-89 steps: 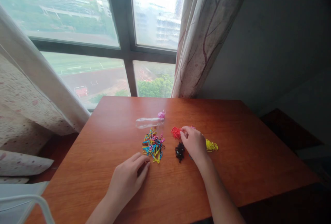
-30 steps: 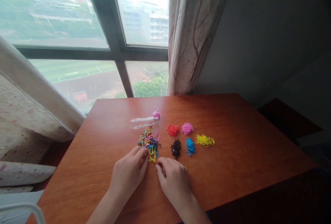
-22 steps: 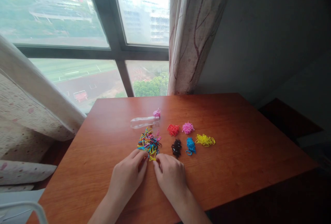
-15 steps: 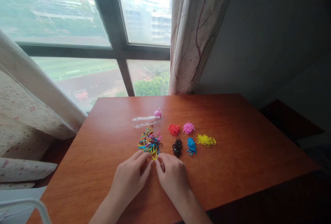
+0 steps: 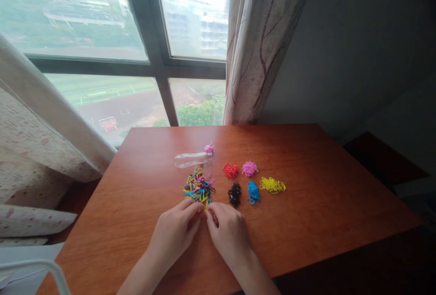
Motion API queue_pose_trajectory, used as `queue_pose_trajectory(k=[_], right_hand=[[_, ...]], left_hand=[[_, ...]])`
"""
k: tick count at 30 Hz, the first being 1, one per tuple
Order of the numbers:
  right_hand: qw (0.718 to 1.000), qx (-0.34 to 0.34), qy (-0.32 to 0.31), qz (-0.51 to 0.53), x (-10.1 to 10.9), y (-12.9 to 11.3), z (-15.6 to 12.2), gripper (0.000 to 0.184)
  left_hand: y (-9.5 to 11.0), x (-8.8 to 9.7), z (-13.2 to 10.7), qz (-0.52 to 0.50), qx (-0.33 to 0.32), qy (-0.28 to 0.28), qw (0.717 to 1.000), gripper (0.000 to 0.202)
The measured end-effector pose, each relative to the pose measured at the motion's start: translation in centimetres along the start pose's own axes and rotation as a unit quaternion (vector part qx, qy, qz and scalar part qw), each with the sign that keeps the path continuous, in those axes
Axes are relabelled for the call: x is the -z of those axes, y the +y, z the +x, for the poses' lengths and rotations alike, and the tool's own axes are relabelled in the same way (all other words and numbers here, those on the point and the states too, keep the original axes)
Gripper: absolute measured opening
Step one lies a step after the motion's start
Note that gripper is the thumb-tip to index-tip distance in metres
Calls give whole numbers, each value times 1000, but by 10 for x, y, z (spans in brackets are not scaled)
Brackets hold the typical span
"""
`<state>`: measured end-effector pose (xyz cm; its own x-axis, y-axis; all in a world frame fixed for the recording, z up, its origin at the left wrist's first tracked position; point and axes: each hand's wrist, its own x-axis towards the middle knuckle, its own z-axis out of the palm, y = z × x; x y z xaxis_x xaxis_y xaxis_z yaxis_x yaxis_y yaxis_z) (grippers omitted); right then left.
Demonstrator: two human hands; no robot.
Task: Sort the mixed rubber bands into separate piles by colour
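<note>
A mixed pile of small coloured rubber bands (image 5: 199,187) lies on the wooden table just beyond my fingertips. At the near edge of that pile, my left hand (image 5: 177,224) is closed, with thumb and fingers pinched together. Facing it, my right hand (image 5: 227,224) is pinched as well. Between the two sets of fingertips shows a bit of a yellow rubber band (image 5: 205,210), mostly hidden by the fingers. To the right are sorted heaps: black bands (image 5: 235,194), blue bands (image 5: 253,193), yellow bands (image 5: 273,185), red bands (image 5: 230,170) and pink bands (image 5: 250,168).
Behind the mixed pile a clear plastic bottle (image 5: 190,160) lies on its side, with a pink cap (image 5: 209,148) beside its right end. The table (image 5: 306,222) meets a window and curtains at the back. A white curved rail (image 5: 44,264) stands at lower left.
Less of the yellow band shows between the fingertips now. My left hand's fingers have drawn slightly closer to my right. The whole view has shifted a little.
</note>
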<state>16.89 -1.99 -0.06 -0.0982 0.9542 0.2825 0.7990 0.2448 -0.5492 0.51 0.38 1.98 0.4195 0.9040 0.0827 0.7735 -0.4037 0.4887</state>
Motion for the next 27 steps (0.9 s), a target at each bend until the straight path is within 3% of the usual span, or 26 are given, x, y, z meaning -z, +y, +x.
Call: queue_pose_trajectory(k=[13, 17, 27], right_hand=[[1000, -8, 9, 7, 5, 2, -4, 14], [1000, -7, 10, 7, 7, 3, -8, 16], [1000, -2, 11, 0, 5, 5, -13, 19]], left_hand=[[-16, 8, -4, 41, 59, 33, 997, 21], [-8, 11, 4, 71, 71, 48, 994, 20], [13, 10, 31, 186, 100, -16, 977, 19]])
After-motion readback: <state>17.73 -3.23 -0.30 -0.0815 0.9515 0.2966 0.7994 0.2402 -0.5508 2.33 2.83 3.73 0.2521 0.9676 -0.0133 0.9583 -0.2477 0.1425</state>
